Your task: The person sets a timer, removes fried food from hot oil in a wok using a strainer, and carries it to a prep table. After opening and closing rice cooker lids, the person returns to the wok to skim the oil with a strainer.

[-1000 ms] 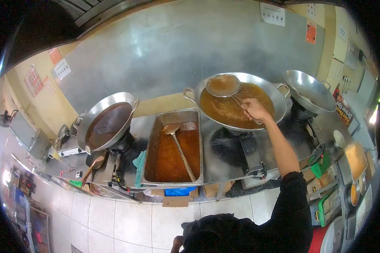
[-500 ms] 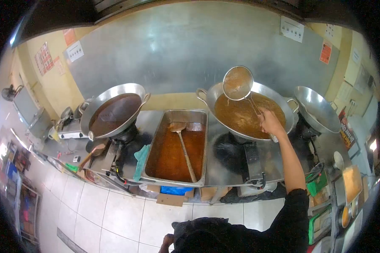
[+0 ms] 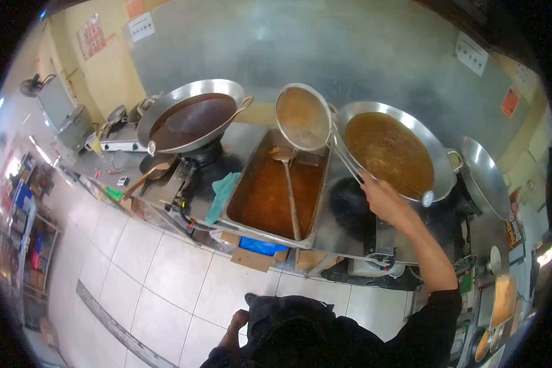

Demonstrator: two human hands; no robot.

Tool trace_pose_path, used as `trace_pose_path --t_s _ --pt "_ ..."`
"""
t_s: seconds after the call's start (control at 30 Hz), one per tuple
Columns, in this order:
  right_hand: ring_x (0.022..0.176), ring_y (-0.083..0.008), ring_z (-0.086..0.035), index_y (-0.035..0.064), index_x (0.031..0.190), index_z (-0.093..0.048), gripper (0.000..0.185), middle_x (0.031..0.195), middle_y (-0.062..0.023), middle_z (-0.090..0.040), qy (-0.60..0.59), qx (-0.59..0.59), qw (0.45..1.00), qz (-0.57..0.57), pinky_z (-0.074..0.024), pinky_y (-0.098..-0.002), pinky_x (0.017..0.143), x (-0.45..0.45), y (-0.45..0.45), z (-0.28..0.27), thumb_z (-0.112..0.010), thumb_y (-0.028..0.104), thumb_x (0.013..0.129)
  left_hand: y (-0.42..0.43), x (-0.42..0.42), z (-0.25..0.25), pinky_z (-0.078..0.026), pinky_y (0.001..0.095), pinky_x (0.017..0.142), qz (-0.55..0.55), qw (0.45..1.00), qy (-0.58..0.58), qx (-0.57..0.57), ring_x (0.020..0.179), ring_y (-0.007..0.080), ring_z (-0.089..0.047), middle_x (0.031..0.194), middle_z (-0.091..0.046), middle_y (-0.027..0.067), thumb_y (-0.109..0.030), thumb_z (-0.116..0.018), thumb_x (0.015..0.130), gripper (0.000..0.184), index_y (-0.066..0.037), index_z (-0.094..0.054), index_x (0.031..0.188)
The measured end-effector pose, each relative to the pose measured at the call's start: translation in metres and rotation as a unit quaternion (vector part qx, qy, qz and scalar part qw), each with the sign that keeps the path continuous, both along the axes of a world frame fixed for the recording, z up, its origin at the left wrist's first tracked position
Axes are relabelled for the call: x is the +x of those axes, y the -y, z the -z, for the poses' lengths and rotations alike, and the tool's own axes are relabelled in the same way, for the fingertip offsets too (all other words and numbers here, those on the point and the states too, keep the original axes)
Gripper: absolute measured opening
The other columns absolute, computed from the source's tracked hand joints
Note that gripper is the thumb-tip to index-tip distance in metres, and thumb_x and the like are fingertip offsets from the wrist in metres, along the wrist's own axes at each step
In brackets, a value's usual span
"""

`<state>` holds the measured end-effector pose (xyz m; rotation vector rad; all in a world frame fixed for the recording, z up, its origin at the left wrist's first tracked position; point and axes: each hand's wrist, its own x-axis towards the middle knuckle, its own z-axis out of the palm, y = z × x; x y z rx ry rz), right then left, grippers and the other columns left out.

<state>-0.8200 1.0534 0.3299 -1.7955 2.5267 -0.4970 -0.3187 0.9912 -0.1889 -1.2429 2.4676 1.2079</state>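
Note:
My right hand (image 3: 383, 199) is closed round the long handle of a round mesh strainer (image 3: 302, 118). The strainer is raised above the back of a deep steel tray (image 3: 316, 236) of reddish-brown sauce, left of a wide wok (image 3: 440, 147). Brown liquid fills the wok, and a dial thermometer (image 3: 428, 197) is at its near rim. In the tray lies a long-handled spatula (image 3: 289, 184), its handle leaning on the front edge. Low beside my body, my left hand (image 3: 239, 319) has its fingers curled, with nothing visible in them.
Another wok (image 3: 224, 87) with dark liquid stands left on a burner. A third wok (image 3: 481, 178) is at the far right. A green cloth (image 3: 222, 195) lies beside the tray. A small pan (image 3: 159, 165) with a wooden-handled utensil sits at the counter's left.
My right hand has carried the strainer left, from over the right wok to above the tray's back end. The view has tilted and shifted. My left hand remains low by my body.

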Motion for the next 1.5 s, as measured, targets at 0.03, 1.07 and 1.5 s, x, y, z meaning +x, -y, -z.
trace_pose_path --t_s 0.03,1.07,1.5 --pt "0.067 -0.0353 -0.056 0.0069 0.128 -0.036 0.043 0.072 -0.0208 -0.055 -0.028 0.027 0.999 -0.031 -0.0428 -0.0420 0.062 0.001 0.004 0.008 -0.040 0.000 0.086 0.001 0.000 0.006 -0.047 0.0441 0.077 -0.002 1.000 -0.001 -0.007 0.089 0.0361 -0.059 0.090 -0.062 0.0200 -0.025 -0.047 0.079 0.027 -0.007 -0.066 0.080" --pt "0.075 -0.0397 -0.057 0.0047 0.137 -0.025 0.063 0.081 -0.0259 -0.055 -0.016 0.045 0.999 -0.009 -0.0466 -0.0452 0.067 -0.004 0.054 0.120 -0.041 -0.005 0.077 -0.009 0.009 0.013 -0.048 0.0414 0.076 -0.058 0.998 -0.010 0.036 0.091 0.0337 -0.059 0.093 -0.063 0.0161 -0.030 -0.050 0.079 0.027 -0.009 -0.067 0.084" --pt "0.083 -0.0403 -0.058 0.0061 0.136 -0.027 0.062 0.085 -0.0266 -0.057 0.033 0.097 0.995 0.000 -0.0474 -0.0454 0.073 -0.009 0.068 0.105 -0.042 -0.005 0.077 -0.014 0.007 0.026 -0.048 0.0433 0.076 -0.073 0.996 -0.038 0.023 0.088 0.0373 -0.058 0.091 -0.062 0.0186 -0.025 -0.047 0.078 0.025 -0.007 -0.065 0.081"
